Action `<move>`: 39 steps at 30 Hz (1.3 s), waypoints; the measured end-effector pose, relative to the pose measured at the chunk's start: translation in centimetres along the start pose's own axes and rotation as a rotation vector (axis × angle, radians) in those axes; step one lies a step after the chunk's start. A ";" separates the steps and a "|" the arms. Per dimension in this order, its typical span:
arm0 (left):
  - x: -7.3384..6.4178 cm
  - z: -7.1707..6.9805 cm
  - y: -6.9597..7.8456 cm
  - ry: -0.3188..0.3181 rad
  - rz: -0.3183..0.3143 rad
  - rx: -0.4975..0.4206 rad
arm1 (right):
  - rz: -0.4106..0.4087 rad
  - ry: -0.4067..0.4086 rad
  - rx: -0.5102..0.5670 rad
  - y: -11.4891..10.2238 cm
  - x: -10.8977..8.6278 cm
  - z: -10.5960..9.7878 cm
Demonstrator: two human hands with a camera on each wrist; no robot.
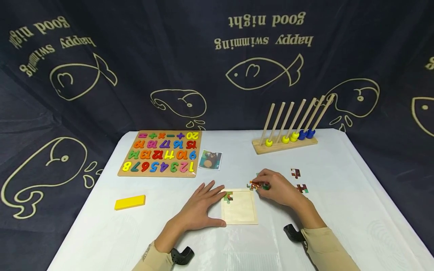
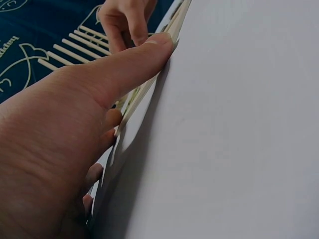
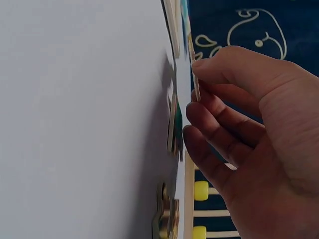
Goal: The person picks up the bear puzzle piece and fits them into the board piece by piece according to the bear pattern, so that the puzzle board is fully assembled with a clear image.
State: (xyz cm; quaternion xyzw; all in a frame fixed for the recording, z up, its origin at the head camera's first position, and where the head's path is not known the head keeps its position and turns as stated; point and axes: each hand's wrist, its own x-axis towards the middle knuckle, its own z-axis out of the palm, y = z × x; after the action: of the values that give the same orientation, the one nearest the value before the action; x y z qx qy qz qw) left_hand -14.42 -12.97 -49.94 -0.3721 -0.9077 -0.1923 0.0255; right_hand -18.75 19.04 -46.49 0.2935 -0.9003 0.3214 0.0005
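Note:
A square wooden puzzle tray (image 1: pixel 241 211) lies near the front middle of the table, with one green and brown jigsaw piece (image 1: pixel 228 196) in its upper left corner. Along the tray's left side rests my left hand (image 1: pixel 200 209), fingers spread and fairly straight. Its thumb (image 2: pixel 144 52) touches the tray's near edge in the left wrist view. Just beyond the upper right corner, my right hand (image 1: pixel 278 188) pinches a jigsaw piece (image 3: pixel 195 82) between thumb and fingertips, above the table. Beneath that hand, another piece (image 3: pixel 174 124) shows in the right wrist view.
Two more jigsaw pieces, one brown (image 1: pixel 295 173) and one brown and green (image 1: pixel 302 188), lie right of my right hand. A bear picture card (image 1: pixel 210 160), a number board (image 1: pixel 159 153), a yellow block (image 1: pixel 130 202) and a bead-and-peg stand (image 1: pixel 285 146) are around the table.

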 end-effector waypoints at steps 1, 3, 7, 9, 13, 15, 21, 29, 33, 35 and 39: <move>0.0 0.0 0.0 0.001 0.003 0.000 | -0.007 -0.002 -0.011 -0.1 0.0 0.1; 0.0 0.0 0.0 0.001 0.004 0.003 | -0.021 -0.006 -0.031 -0.4 0.1 0.3; 0.0 0.0 0.0 -0.004 0.003 0.010 | -0.048 -0.021 -0.040 -0.9 0.3 0.7; 0.0 0.0 0.0 -0.002 0.003 0.006 | -0.047 -0.030 -0.040 -1.1 0.4 1.0; 0.0 -0.1 -0.1 -0.002 0.008 0.003 | -0.047 -0.046 -0.046 -1.6 0.5 1.3; 0.0 -0.1 -0.1 -0.006 0.007 0.006 | -0.061 -0.051 -0.050 -1.9 0.5 1.5; 0.0 -0.2 -0.1 -0.014 -0.006 -0.001 | -0.091 -0.074 -0.039 -2.4 0.8 1.9; -0.1 -0.2 -0.1 -0.017 -0.012 0.004 | -0.119 -0.089 -0.043 -2.8 1.0 2.4; -0.1 -0.2 -0.1 -0.018 -0.012 0.001 | -0.136 -0.085 -0.045 -2.9 1.0 2.5; -0.1 -0.2 -0.1 -0.019 -0.013 -0.003 | -0.135 -0.084 -0.044 -3.0 1.1 2.7; 0.0 -0.2 0.0 -0.020 -0.011 -0.002 | -0.128 -0.089 -0.044 -3.2 1.2 3.0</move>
State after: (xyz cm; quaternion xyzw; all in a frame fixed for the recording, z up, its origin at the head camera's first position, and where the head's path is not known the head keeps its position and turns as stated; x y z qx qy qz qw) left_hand -14.44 -13.11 -49.76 -0.3689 -0.9098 -0.1897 0.0149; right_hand -17.48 14.72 -46.78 0.3643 -0.8857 0.2875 -0.0123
